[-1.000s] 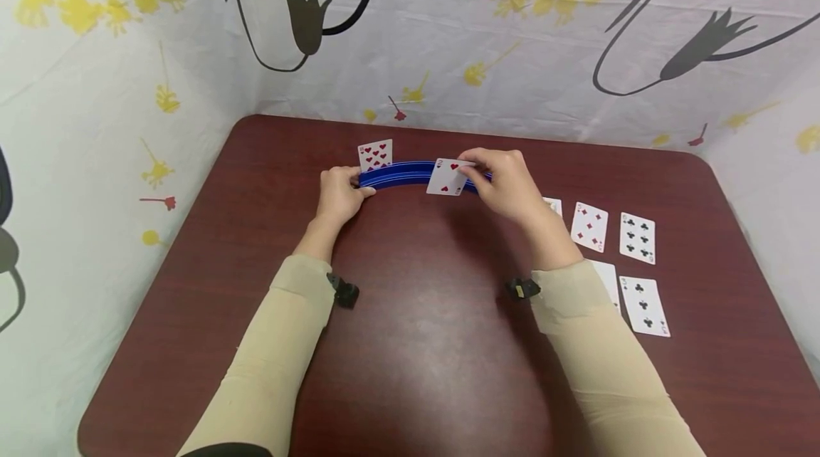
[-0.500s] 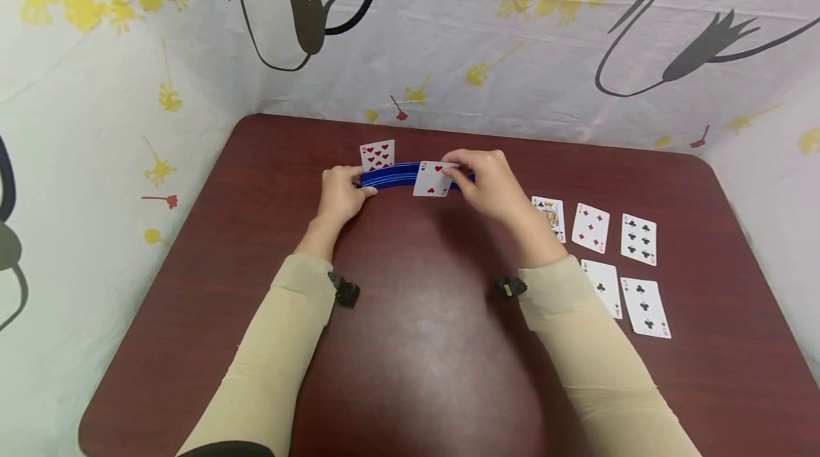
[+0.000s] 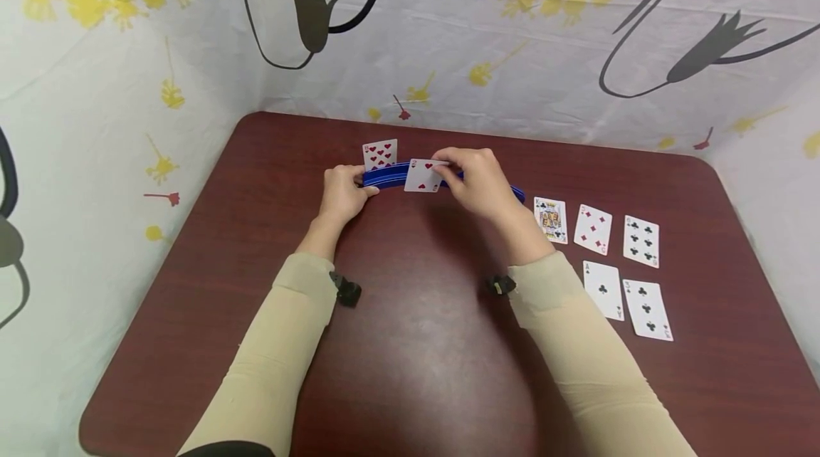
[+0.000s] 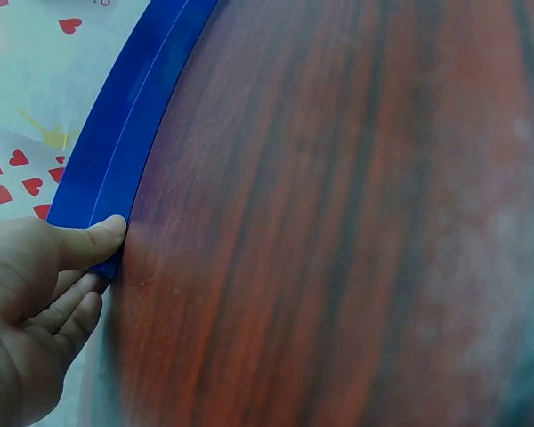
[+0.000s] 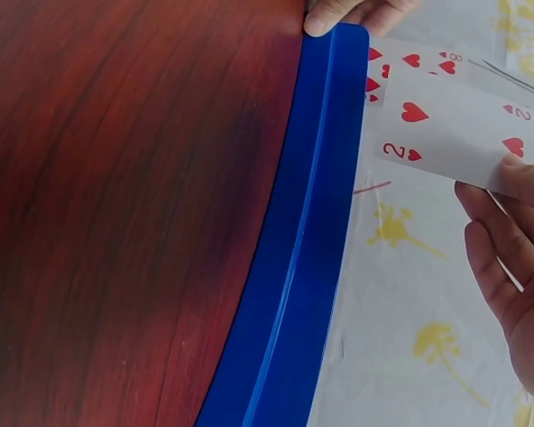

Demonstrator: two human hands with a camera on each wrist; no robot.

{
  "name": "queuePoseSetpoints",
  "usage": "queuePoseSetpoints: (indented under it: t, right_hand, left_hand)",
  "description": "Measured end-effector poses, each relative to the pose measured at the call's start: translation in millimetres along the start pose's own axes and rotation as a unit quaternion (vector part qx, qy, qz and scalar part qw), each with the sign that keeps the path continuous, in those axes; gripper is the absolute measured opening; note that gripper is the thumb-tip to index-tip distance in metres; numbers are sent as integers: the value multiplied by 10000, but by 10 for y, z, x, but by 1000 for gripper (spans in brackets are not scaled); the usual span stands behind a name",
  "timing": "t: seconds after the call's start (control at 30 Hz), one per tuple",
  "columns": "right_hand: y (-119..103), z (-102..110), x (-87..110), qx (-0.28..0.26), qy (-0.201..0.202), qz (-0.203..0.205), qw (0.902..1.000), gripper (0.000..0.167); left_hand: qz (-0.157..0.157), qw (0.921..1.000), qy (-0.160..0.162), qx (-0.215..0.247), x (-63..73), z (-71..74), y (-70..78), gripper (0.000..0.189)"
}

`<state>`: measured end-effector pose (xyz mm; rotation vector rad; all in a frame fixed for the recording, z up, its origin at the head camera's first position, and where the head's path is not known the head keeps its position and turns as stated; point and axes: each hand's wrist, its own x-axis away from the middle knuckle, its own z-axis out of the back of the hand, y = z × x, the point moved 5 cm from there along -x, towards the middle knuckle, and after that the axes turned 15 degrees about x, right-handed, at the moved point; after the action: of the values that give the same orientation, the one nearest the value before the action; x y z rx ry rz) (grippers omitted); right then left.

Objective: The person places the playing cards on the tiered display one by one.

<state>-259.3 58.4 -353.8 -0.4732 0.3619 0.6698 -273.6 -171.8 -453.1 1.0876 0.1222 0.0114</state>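
Fingers [image 5: 491, 227] of the right hand [image 3: 477, 176] clamp, with the thumb, on one edge of the two of hearts [image 3: 421, 176]; those of the left hand [image 3: 342, 193] pinch the left end of the blue curved holder [image 3: 387, 176]. Largest first: patterned cloth [image 3: 435, 30] behind, then the dark red table [image 3: 423, 350], holder near its far edge. Eight of hearts [image 3: 381, 151] stands by the left hand, lower part hidden by the holder. Two of hearts held up across the holder; cannot tell whether it touches. Five loose cards [image 3: 592, 229] lie face up, off to the right. Risks, as I judge them: a weak one-edge pinch could let the card slip; bumping the holder, or loosening the left grip, could topple the eight.
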Motion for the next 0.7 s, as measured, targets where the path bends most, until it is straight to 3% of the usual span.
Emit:
queuePoseSetpoints:
  t: [0.7]
  right_hand:
    - [-95, -192, -117, -7, -68, 96, 9999, 14]
  left_hand:
    - [34, 10000, -36, 12, -12, 1, -5, 43]
